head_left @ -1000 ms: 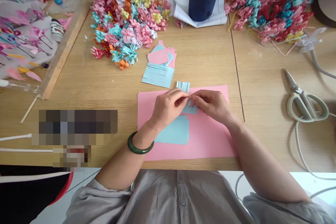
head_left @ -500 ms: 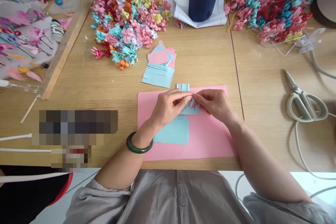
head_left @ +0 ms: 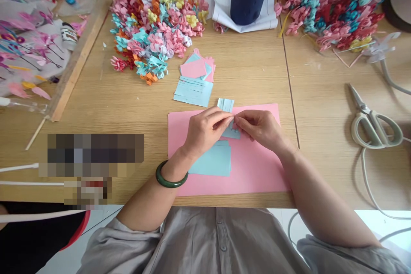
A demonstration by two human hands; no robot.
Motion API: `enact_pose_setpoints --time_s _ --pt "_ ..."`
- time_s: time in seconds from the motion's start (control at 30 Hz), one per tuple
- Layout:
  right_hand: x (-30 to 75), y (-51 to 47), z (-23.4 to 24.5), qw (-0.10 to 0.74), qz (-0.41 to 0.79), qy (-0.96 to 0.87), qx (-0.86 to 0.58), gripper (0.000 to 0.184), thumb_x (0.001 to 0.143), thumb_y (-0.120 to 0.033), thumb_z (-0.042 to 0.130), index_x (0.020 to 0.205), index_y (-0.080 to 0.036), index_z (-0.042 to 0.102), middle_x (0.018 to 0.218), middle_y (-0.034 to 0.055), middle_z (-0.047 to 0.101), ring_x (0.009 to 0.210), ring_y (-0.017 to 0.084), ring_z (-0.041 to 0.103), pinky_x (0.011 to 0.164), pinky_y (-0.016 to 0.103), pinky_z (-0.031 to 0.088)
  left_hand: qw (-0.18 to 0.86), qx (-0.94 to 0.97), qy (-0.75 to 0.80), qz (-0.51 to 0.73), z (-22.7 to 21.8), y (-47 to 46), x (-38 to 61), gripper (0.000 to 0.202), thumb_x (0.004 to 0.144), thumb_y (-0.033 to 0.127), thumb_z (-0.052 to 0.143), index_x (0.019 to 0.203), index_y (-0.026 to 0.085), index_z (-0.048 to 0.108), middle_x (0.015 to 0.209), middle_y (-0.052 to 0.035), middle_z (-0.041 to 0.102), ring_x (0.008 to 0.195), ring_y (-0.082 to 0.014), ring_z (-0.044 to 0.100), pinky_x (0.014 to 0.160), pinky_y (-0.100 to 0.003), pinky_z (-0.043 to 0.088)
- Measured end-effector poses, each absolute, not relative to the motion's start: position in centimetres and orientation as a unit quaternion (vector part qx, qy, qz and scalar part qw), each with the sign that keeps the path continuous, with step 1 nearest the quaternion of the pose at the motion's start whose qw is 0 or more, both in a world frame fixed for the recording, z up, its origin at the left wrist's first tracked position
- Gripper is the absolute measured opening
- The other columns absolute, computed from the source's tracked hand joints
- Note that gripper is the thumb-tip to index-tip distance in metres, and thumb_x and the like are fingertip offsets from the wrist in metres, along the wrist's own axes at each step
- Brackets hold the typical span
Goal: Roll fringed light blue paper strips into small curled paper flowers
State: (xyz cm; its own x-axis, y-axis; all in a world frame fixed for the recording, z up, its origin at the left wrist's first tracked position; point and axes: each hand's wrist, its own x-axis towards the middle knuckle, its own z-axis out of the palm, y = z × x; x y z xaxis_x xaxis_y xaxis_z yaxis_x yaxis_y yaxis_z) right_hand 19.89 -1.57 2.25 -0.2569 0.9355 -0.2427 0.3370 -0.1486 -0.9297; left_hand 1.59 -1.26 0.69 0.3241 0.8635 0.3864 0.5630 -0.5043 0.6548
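Note:
Between my hands is a light blue paper piece (head_left: pixel 226 104) cut into strips, held above a pink sheet (head_left: pixel 257 167). My left hand (head_left: pixel 207 130) pinches it, thumb against forefinger. My right hand (head_left: pixel 258 128) pinches at the same paper with its fingertips almost touching the left ones; the exact strip between them is hidden. The paper's lower part shows small curls beneath the fingers. Below my left hand, a stack of plain light blue paper (head_left: pixel 210 160) lies on the pink sheet. A dark green bangle (head_left: pixel 171 182) circles my left wrist.
Slit blue paper (head_left: pixel 192 92) and pink cards (head_left: pixel 193 69) lie beyond my hands. Heaps of curled paper flowers (head_left: pixel 160 21) stand at the back, beside a dark blue bottle (head_left: pixel 245 0). Scissors (head_left: pixel 369 120) and a cable lie right; a wooden strip (head_left: pixel 80 51) lies left.
The blue paper has tilted and shifted slightly, its strip end now farther up and to the right. Both hands keep their pinch, and the right hand has moved slightly left.

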Motion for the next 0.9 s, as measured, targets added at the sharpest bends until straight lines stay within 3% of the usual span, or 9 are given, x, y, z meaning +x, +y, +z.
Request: enact_pose_setpoints --time_s 0.1,0.33,0.5,0.63,0.9 --pt "19.87 -1.52 1.92 0.297 0.529 -0.592 -0.530 0.017 0.085 -0.026 0.059 0.077 -0.015 0.070 0.063 -0.0014 0.061 0.054 0.008 0.046 0.052 0.024 0.036 0.249 0.763 0.458 0.383 0.83 -1.30 1.75 0.014 0.092 0.024 0.062 0.089 0.019 0.074 0.080 -0.0025 0.072 0.071 -0.0116 0.062 0.064 -0.023 0.047" --pt "19.86 -1.49 2.12 0.284 0.527 -0.602 -0.529 0.020 0.084 -0.021 0.054 0.071 -0.015 0.068 0.060 -0.0013 0.059 0.051 0.007 0.046 0.050 0.024 0.036 0.322 0.735 0.449 0.393 0.84 -1.27 1.87 0.008 0.090 0.019 0.065 0.089 0.019 0.073 0.082 -0.0025 0.070 0.075 -0.0116 0.062 0.063 -0.022 0.048" --pt "20.05 -1.54 2.02 0.284 0.558 -0.576 -0.525 0.033 0.091 -0.038 0.056 0.070 -0.015 0.067 0.056 -0.0013 0.055 0.045 0.007 0.044 0.041 0.022 0.034 0.315 0.734 0.454 0.394 0.81 -1.04 1.67 0.007 0.088 0.020 0.067 0.087 0.020 0.074 0.089 -0.0045 0.068 0.081 -0.0130 0.061 0.062 -0.022 0.048" --pt "20.07 -1.61 1.58 0.304 0.560 -0.571 -0.518 0.041 0.089 -0.050 0.061 0.071 -0.015 0.069 0.056 -0.0011 0.056 0.044 0.006 0.043 0.040 0.022 0.033 0.383 0.700 0.453 0.399 0.68 -0.75 1.45 0.003 0.083 0.018 0.071 0.084 0.019 0.073 0.087 -0.0039 0.065 0.082 -0.0131 0.062 0.063 -0.021 0.050" --pt "19.82 -1.55 1.91 0.332 0.541 -0.569 -0.523 0.028 0.085 -0.041 0.064 0.078 -0.015 0.073 0.064 0.0010 0.063 0.053 0.009 0.048 0.048 0.024 0.037 0.456 0.671 0.457 0.365 1.22 -0.89 1.32 0.016 0.087 0.021 0.063 0.099 0.019 0.075 0.101 -0.0066 0.071 0.081 -0.0130 0.064 0.063 -0.021 0.051"
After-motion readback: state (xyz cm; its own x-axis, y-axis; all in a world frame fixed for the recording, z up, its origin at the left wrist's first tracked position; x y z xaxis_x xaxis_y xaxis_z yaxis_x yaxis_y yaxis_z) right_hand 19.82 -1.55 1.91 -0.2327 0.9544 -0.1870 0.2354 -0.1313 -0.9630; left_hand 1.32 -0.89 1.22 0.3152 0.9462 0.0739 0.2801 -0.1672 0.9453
